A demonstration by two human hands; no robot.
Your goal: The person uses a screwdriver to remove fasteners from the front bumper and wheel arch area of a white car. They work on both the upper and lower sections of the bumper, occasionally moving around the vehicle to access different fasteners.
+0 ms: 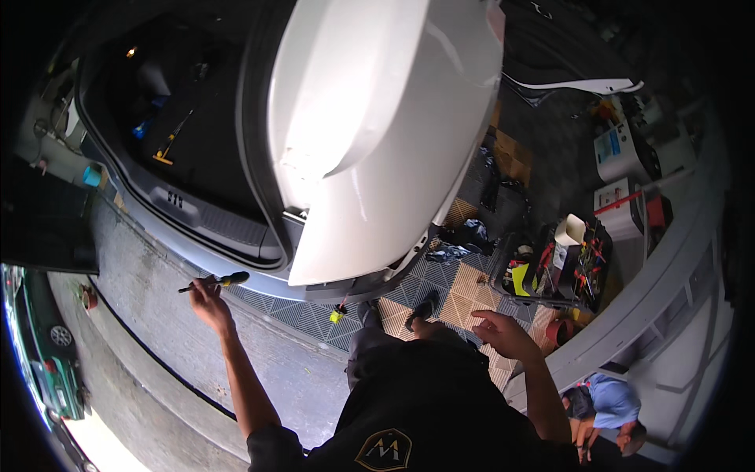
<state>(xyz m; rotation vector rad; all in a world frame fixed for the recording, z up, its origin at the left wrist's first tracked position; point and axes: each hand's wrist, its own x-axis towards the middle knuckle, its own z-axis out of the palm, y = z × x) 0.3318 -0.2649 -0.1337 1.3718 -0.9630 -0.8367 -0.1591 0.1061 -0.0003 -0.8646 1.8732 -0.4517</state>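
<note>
My left hand (pixel 208 305) is closed around a screwdriver (pixel 234 278) with a black and yellow handle, held roughly level near the rear bumper (pixel 206 269) of a car. Its handle points right and its thin end points left. On the other side of my body, my right hand (pixel 506 336) hovers above the tiled floor, index finger stretched out and nothing visible in it. Between and beyond my hands rises the car's white rear side panel (pixel 385 157). Left of it gapes the car's boot (pixel 212 181), where a yellow-handled tool (pixel 163 156) lies.
A black tool box (pixel 515 297) full of hand tools stands on the floor at right, with white boxes (pixel 617 208) behind it. Dark cloth (pixel 468 236) lies near the car. A small yellow-green object (pixel 337 316) is below the bumper. Another person (pixel 617 401) is at lower right.
</note>
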